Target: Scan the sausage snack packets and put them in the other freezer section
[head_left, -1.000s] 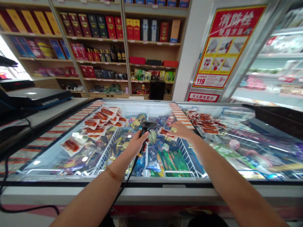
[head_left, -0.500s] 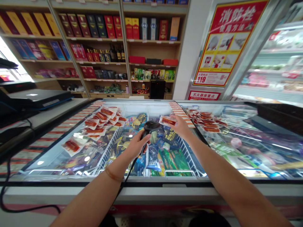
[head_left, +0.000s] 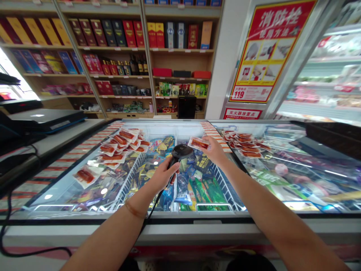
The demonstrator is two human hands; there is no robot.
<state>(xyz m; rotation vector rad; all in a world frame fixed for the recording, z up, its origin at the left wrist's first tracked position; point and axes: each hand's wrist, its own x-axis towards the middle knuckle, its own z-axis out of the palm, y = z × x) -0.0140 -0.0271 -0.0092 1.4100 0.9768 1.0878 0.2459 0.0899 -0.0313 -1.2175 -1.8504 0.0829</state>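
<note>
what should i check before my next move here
1. Black handheld scanner gripped: ok, the left hand is closed around its handle.
2. Clear plastic packet of reddish-brown food held: ok, the right hand grips one end.
3. Scanner aimed at the packet: cannot tell, its scanning window is not visible.
4. Packet's barcode facing the scanner: cannot tell, no barcode can be made out.
5. Thin black cord clear of the packet: ok, it runs down below the left hand.
</note>
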